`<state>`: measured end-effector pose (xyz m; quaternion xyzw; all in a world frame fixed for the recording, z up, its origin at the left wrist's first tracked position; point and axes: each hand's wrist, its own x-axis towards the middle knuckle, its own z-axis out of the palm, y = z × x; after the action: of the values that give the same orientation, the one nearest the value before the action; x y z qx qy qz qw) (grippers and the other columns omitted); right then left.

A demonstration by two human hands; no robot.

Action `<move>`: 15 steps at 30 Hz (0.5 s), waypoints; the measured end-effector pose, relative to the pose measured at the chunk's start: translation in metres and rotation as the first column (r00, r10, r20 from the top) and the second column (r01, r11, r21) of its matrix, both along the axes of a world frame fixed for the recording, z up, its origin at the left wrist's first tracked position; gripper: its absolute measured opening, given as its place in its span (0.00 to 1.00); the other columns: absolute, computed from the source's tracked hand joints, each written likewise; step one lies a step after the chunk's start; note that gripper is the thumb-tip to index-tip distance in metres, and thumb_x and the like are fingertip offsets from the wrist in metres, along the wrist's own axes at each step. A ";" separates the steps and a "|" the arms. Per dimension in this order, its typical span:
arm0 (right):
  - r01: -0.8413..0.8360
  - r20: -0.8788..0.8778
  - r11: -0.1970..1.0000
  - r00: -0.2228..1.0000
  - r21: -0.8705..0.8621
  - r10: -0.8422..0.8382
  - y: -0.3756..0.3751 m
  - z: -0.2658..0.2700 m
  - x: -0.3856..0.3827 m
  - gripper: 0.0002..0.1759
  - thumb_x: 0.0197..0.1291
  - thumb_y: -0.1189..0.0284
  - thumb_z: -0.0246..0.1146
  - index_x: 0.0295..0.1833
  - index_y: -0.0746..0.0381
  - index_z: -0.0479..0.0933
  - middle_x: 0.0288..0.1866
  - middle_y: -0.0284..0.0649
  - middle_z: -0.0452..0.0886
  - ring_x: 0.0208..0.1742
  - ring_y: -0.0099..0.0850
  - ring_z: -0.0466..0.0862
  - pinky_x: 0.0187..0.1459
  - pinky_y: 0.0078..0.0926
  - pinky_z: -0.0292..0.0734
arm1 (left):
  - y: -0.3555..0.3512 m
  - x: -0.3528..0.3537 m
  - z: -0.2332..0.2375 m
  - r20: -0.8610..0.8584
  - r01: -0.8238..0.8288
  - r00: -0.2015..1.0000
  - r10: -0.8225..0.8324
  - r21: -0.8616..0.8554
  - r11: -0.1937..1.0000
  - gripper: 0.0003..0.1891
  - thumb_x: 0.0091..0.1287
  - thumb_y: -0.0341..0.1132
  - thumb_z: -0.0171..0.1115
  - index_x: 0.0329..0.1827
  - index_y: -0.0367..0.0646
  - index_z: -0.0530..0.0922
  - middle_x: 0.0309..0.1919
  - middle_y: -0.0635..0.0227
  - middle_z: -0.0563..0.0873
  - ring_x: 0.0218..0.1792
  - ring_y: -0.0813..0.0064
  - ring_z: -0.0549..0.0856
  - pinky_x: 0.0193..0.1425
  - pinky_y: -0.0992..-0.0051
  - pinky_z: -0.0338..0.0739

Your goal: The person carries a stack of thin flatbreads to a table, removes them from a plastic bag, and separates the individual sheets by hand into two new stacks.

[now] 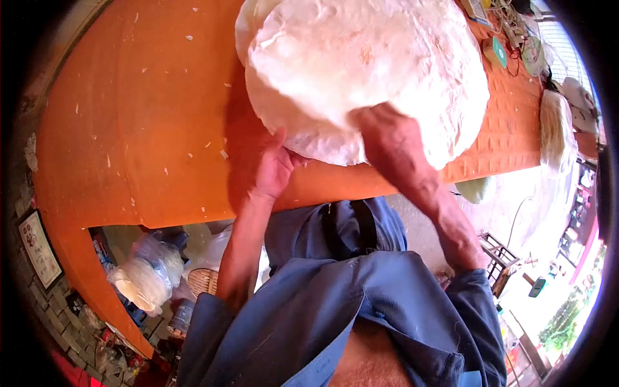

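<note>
Large, round, thin white flatbreads [367,55] with a few brown spots lie stacked on an orange-covered table [161,116]. My right hand [390,132] is closed over the near part of the pile, knuckles up, its fingertips hidden against the top flatbread and slightly blurred. A crease of shade runs from this hand toward the left edge. At the lower left rim, my left hand [277,164] is open, thumb raised and fingers reaching toward the edge of the stack.
Small white flakes dot the tabletop. Cables and a green-faced roll [494,53] sit at its far right, with a plastic-wrapped bundle [556,132] at the right end. Under the table are plastic bags [149,274]. A framed panel [40,249] stands at lower left on brick paving.
</note>
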<state>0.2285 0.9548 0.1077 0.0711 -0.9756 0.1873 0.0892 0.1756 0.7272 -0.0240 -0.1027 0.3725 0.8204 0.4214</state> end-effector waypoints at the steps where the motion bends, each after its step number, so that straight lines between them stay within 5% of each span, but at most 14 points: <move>1: -0.017 0.035 0.995 0.999 -0.094 0.020 -0.004 -0.022 0.005 0.14 0.45 0.84 0.59 0.41 0.63 0.79 0.36 0.43 0.83 0.40 0.43 0.83 0.39 0.36 0.81 | 0.001 -0.001 0.001 0.011 0.014 1.000 -0.015 0.067 0.998 0.25 0.75 0.48 0.50 0.67 0.41 0.69 0.60 0.60 0.81 0.56 0.61 0.83 0.61 0.57 0.79; 3: 0.008 0.104 0.998 0.995 -0.054 -0.002 -0.014 -0.042 0.016 0.13 0.47 0.82 0.60 0.41 0.64 0.79 0.39 0.44 0.83 0.44 0.44 0.82 0.43 0.38 0.80 | 0.005 0.003 0.010 0.039 0.032 0.998 -0.041 0.198 0.980 0.26 0.76 0.51 0.46 0.67 0.41 0.69 0.61 0.59 0.80 0.57 0.60 0.83 0.62 0.55 0.79; 4: -0.011 0.089 0.998 0.996 -0.065 0.017 -0.015 -0.038 0.013 0.13 0.47 0.81 0.61 0.43 0.64 0.79 0.41 0.45 0.83 0.46 0.44 0.82 0.45 0.39 0.80 | 0.016 0.005 0.031 0.032 -0.019 0.999 0.017 0.058 0.998 0.28 0.77 0.52 0.41 0.69 0.40 0.67 0.62 0.56 0.79 0.59 0.59 0.82 0.61 0.52 0.79; 6: -0.026 0.073 0.996 0.997 -0.087 0.032 -0.017 -0.022 0.013 0.16 0.47 0.78 0.63 0.45 0.65 0.79 0.44 0.46 0.83 0.50 0.46 0.82 0.48 0.40 0.80 | 0.019 0.006 0.038 0.089 -0.062 0.995 0.054 0.095 0.994 0.29 0.76 0.53 0.43 0.69 0.39 0.66 0.59 0.56 0.80 0.55 0.60 0.83 0.57 0.56 0.82; 8: 0.015 -0.118 0.998 0.993 -0.065 -0.023 -0.022 -0.037 0.016 0.19 0.46 0.76 0.66 0.48 0.65 0.78 0.47 0.46 0.82 0.52 0.47 0.81 0.50 0.41 0.79 | 0.026 0.003 0.053 0.104 -0.130 0.988 0.110 0.210 0.969 0.30 0.76 0.54 0.43 0.70 0.37 0.65 0.59 0.54 0.80 0.54 0.58 0.84 0.56 0.55 0.83; 13: 0.097 0.017 0.995 0.995 0.024 -0.097 -0.005 -0.037 0.014 0.21 0.51 0.69 0.68 0.52 0.62 0.78 0.51 0.48 0.82 0.52 0.47 0.82 0.50 0.41 0.79 | 0.033 -0.011 0.058 0.091 -0.062 0.996 0.025 0.433 0.899 0.32 0.77 0.56 0.39 0.70 0.36 0.65 0.58 0.45 0.80 0.57 0.49 0.82 0.60 0.51 0.80; 15: 0.154 0.090 0.982 0.982 0.108 -0.164 0.030 -0.036 0.000 0.20 0.52 0.71 0.66 0.52 0.62 0.79 0.49 0.48 0.82 0.50 0.46 0.83 0.49 0.40 0.79 | 0.038 -0.015 0.062 0.063 -0.048 0.998 0.027 0.359 0.932 0.32 0.77 0.56 0.39 0.69 0.36 0.65 0.58 0.44 0.80 0.58 0.46 0.81 0.63 0.50 0.77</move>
<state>0.2283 0.9852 0.0721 -0.0120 -0.9896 0.1334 0.0520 0.1604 0.7650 0.0383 -0.0540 0.2016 0.8794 0.4279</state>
